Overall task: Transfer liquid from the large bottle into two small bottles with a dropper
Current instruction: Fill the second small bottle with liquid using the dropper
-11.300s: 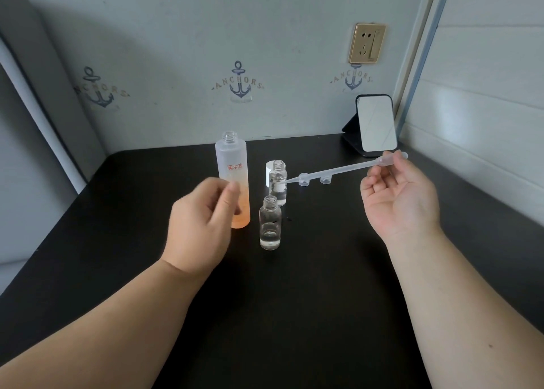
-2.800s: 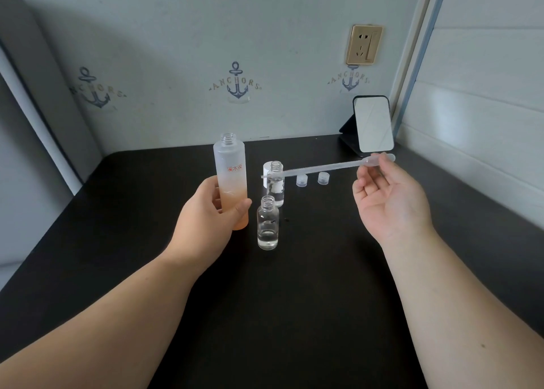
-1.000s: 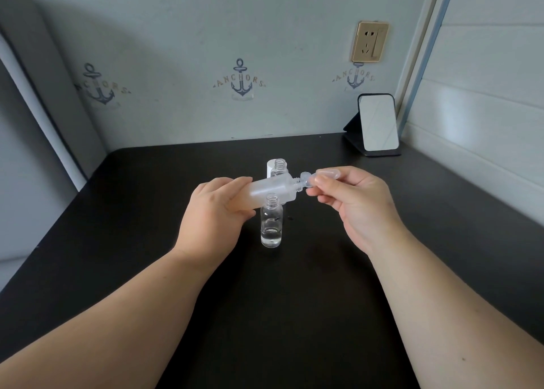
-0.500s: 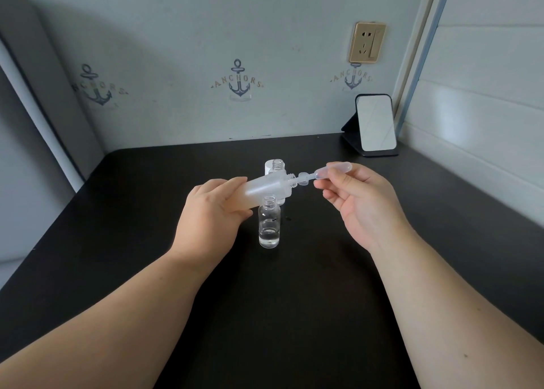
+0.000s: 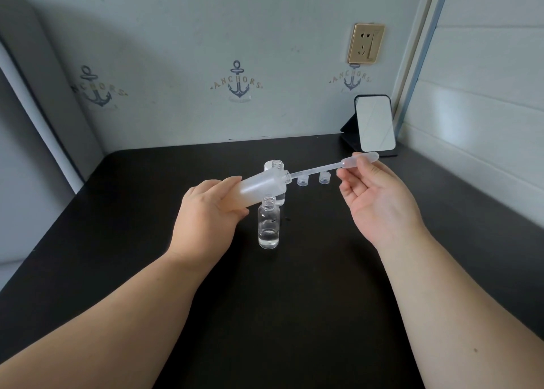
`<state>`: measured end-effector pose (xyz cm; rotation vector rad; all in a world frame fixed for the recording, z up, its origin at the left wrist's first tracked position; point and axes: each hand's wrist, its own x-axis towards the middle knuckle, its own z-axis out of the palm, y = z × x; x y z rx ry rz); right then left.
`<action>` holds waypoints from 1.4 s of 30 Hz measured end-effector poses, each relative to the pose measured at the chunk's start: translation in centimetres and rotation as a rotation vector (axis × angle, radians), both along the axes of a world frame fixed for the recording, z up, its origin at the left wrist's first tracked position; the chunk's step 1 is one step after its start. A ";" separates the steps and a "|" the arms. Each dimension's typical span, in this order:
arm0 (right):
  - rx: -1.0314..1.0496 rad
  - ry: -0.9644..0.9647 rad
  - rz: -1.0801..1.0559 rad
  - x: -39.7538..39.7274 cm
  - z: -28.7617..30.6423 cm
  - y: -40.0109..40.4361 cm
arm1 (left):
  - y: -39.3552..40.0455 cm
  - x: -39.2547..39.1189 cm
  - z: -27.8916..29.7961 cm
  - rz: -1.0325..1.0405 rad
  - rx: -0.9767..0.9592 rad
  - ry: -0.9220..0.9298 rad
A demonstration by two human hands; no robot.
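The head view shows two loose caps [image 5: 302, 180] and a mirror [image 5: 374, 124] on the black table [image 5: 294, 315] behind the frosted large bottle [image 5: 259, 189], gripped tilted by the left hand [image 5: 206, 218] above a small bottle [image 5: 268, 225], while the right hand [image 5: 379, 200] pinches the dropper [image 5: 329, 168], drawn farther out than half a second ago.

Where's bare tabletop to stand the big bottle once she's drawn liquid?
Free: the table in front of the near small bottle, between both forearms, and far left. Crowded: around the far small bottle, two caps and mirror.
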<state>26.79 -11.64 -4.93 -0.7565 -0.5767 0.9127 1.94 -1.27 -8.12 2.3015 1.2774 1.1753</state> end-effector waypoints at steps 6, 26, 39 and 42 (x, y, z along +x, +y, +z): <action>0.012 0.212 -0.117 0.7 0.2 -0.1 | 0.0 -0.2 0.2 0.011 -0.024 -0.027; 0.079 0.319 -0.162 1.2 0.2 -0.1 | -0.5 0.2 0.5 -0.020 -0.263 -0.221; 0.063 0.288 -0.165 1.2 0.3 0.0 | -0.7 -0.3 0.6 -0.119 -0.357 -0.328; 0.069 0.305 -0.165 1.2 0.3 0.0 | -1.1 -0.8 1.0 -0.073 -0.321 -0.388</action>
